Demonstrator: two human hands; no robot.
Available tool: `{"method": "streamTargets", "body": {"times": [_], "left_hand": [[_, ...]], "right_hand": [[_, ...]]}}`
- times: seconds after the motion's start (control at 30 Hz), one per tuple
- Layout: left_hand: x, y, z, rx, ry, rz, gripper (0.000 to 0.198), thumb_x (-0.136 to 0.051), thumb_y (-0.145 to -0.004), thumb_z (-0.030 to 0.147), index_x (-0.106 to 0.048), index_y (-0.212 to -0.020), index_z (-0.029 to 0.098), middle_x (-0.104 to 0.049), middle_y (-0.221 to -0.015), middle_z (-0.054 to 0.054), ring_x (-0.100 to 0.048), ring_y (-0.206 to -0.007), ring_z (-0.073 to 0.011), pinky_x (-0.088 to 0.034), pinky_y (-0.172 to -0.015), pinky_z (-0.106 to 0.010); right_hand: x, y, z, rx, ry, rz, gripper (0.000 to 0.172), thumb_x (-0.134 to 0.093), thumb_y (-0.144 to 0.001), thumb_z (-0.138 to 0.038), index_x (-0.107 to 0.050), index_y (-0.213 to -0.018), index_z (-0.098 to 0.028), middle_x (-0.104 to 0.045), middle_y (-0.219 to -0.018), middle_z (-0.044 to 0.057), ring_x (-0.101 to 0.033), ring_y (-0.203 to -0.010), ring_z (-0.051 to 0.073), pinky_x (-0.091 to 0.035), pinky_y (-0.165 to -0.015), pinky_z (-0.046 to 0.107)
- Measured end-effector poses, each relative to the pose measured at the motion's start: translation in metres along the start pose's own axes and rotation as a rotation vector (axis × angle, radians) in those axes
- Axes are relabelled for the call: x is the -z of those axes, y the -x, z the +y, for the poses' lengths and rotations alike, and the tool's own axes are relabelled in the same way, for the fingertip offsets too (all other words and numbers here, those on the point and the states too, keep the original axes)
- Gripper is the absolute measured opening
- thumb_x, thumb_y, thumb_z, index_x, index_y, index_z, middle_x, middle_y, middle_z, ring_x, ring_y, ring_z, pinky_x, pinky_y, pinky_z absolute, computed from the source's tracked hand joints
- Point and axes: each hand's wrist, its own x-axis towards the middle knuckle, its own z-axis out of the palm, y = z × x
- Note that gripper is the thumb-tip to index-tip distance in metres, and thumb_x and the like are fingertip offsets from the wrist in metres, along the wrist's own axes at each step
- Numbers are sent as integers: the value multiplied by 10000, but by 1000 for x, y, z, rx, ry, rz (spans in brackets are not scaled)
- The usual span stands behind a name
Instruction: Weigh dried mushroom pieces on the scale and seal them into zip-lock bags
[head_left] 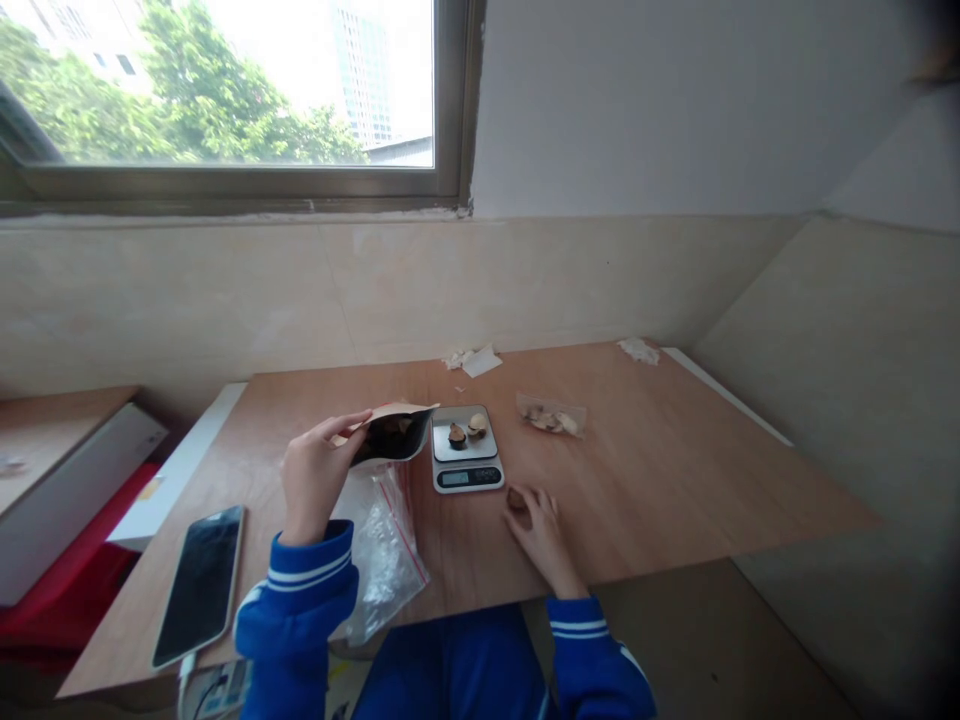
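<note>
My left hand (pixel 322 470) pinches the rim of a pouch (pixel 401 410) whose mouth gapes open, showing a dark inside. Just right of the pouch stands a small digital kitchen scale (pixel 469 478). On its plate lie a dark brown piece (pixel 457 436) and a paler piece (pixel 477 427), which look like dried mushrooms. My right hand (pixel 536 520) is at the table's front, right of the scale, with its fingertips closed round a small brown piece (pixel 515 498), perhaps a dried mushroom too. The fingers partly hide it.
Clear zip bags (pixel 382 560) lie below the pouch. A small clear bag of pale pieces (pixel 551 416) sits right of the scale. A phone (pixel 201 585) with a cable rests at the left. Crumpled tissue (pixel 480 361) lies by the wall.
</note>
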Motion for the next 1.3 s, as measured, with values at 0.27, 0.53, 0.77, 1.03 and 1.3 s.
{"method": "streamTargets", "body": {"times": [0.27, 0.53, 0.77, 1.03, 1.3], "left_hand": [[-2, 6, -4, -21, 33, 10, 244, -639, -790, 411, -761, -981, 320, -724, -739, 28, -630, -652, -140, -392, -573, -232], [-1, 7, -2, -2, 25, 8, 236, -643, -789, 408, -760, -977, 326, -724, -736, 34, -623, -637, -136, -393, -577, -232], [-3, 5, -4, -22, 43, -2, 252, -635, -787, 402, -758, -991, 321, -735, -786, 26, -624, -649, -146, -399, -579, -238], [-4, 18, -1, 32, 71, -19, 251, -646, -765, 394, -767, -966, 305, -728, -703, 28, -608, -563, -133, -417, -570, -233], [-9, 41, -14, 59, 148, 8, 265, -655, -761, 406, -767, -970, 290, -727, -677, 29, -633, -562, -139, -456, -590, -230]], "right_hand": [[2, -4, 7, -27, -177, 41, 302, -450, -903, -272, -695, -1061, -191, -681, -1031, 120, -621, -979, 266, -511, -877, 443], [-26, -75, -25, 109, -165, 39, 307, -404, -931, -248, -666, -1077, -184, -690, -1029, 115, -621, -979, 243, -496, -879, 408], [-27, -87, -37, 210, 91, 59, 218, -460, -932, -230, -670, -992, -223, -599, -1206, 102, -541, -1031, 260, -428, -900, 448], [29, -40, -163, 509, -407, -21, 233, -404, -941, -130, -587, -1053, -220, -597, -1008, 67, -563, -1025, 195, -485, -917, 360], [6, -58, -224, 407, -161, -357, 399, -383, -856, -17, -577, -1183, -137, -621, -1114, 136, -592, -1058, 237, -501, -933, 373]]}}
